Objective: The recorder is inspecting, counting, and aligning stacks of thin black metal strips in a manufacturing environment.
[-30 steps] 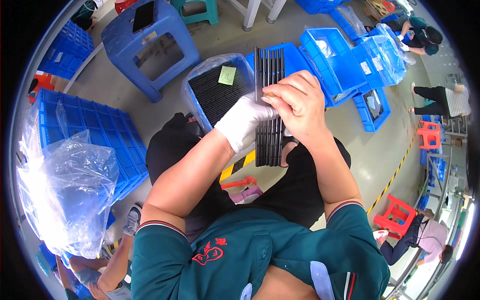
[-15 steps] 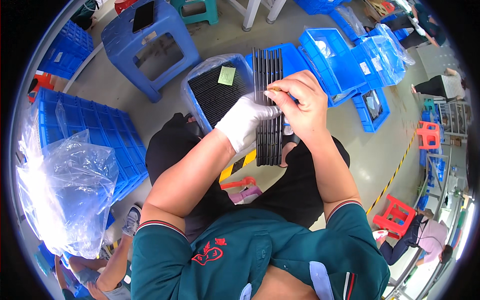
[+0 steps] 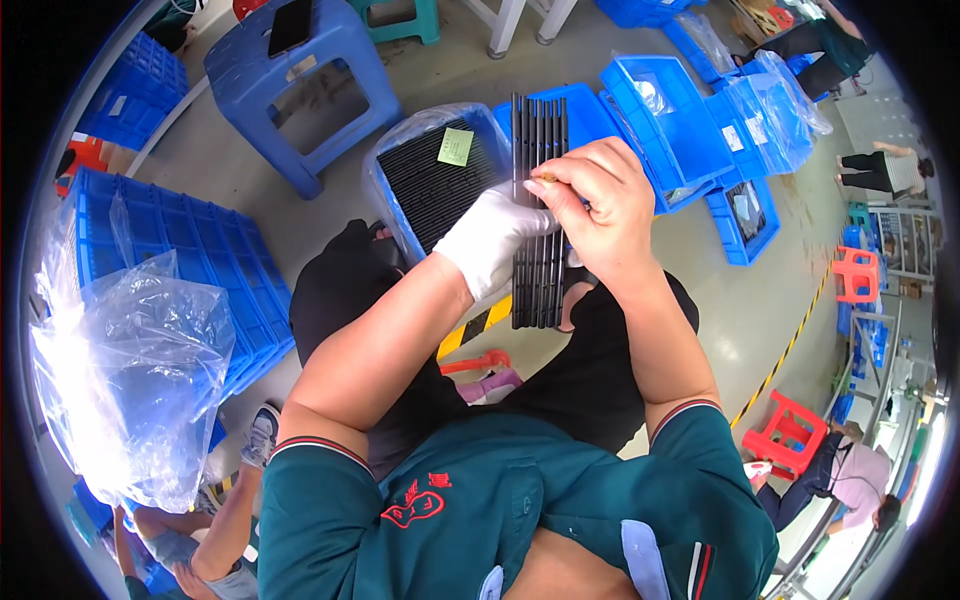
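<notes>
A stack of long black ribbed strips (image 3: pixel 538 270) stood upright above the person's lap, near the middle of the scene. The left hand (image 3: pixel 492 238), in a white glove, was closed around the stack from the left. The bare right hand (image 3: pixel 597 195) lay against its right side, its thumb and forefinger pinched on a small brownish piece (image 3: pixel 548 177) at the strips' face.

Just beyond, on the floor, a blue bin (image 3: pixel 428 180) lined with clear plastic held more of the black ribbed pieces, with a pale green slip (image 3: pixel 455 146) on top. Farther right, open blue plastic trays (image 3: pixel 690 120) lay on the smooth grey concrete floor (image 3: pixel 240 200). A blue stool (image 3: pixel 300 85) stood far left. At near left, crinkled clear plastic bags (image 3: pixel 130 370) lay over blue slatted crates (image 3: pixel 215 270). Red stools (image 3: pixel 795 435) stood at the right, by a yellow-and-black floor stripe (image 3: pixel 790 350).
</notes>
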